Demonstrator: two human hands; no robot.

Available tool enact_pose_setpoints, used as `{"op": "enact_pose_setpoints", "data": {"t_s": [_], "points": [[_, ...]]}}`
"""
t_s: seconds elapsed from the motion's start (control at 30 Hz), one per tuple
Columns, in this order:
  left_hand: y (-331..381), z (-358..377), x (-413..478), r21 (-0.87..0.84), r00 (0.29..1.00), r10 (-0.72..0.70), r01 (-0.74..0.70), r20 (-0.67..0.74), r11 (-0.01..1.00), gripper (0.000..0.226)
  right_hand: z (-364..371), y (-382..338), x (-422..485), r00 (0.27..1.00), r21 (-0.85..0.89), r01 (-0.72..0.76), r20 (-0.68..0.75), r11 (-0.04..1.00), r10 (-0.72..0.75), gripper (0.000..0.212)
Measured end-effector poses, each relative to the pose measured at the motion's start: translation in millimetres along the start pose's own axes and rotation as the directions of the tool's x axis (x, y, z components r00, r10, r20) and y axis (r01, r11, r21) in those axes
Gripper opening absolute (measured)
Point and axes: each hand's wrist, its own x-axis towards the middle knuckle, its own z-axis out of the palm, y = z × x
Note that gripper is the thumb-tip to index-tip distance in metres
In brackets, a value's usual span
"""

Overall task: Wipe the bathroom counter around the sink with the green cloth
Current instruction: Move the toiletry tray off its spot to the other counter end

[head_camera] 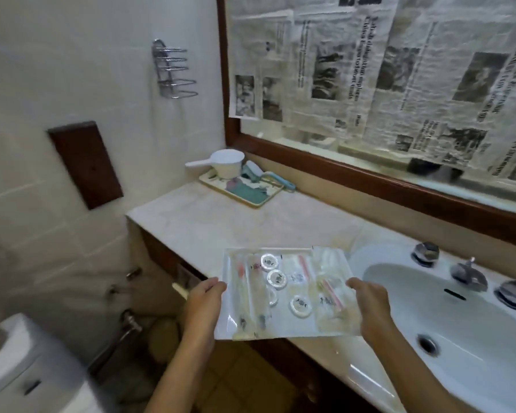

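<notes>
- Clutching a clear tray by its two short sides, just left of the sink, over the front edge of the surface.
- On the side away from the sink: left grip, clenched on the tray's edge, thumb on top.
- On the side next to the sink: right grip, likewise grasping the tray's edge with curled fingers.
- Cannot tell whether the clear tray rests on the surface or hangs just above it.
- Inside the clear tray: round white-lidded pots and flat wrapped packets with pink streaks, print too blurred to read.
- Far left of the sink, at the back corner of the surface: a beige tray with a white scoop and what looks like the green cloth lying flat in it, well apart from both grips.
- Behind the sink: round tap handles with a spout between them.
- Above and behind the sink: a wood-framed mirror covered with newspaper.
</notes>
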Motion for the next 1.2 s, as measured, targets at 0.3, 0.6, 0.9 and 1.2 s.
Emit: {"op": "enact_pose_setpoints", "data": {"t_s": [0.3, 0.6, 0.9, 1.2], "points": [[38.6, -83.5, 82.8, -0.074, 0.979, -0.048, 0.034, -0.197, 0.997, 0.014, 185.8, -48.4, 19.7, 0.975, -0.120, 0.080, 0.213, 0.990, -0.054, 0.015], [84.0, -111.4, 242.4, -0.068, 0.950, -0.159, 0.146, -0.268, 0.987, 0.017, 385.8, -96.9, 106.6, 0.924, -0.259, 0.235, 0.360, 0.937, -0.132, 0.036], [110.0, -97.8, 373.6, -0.115, 0.922, -0.231, 0.205, -0.311, 0.972, 0.016, 530.1, -138.3, 185.4, 0.868, -0.373, 0.359, 0.471, 0.856, -0.159, 0.040], [109.4, -86.8, 435.1, -0.164, 0.886, -0.280, 0.235, -0.369, 0.958, 0.016, 590.8, -161.3, 216.2, 0.820, -0.490, 0.467, 0.551, 0.736, -0.154, 0.039]]}}
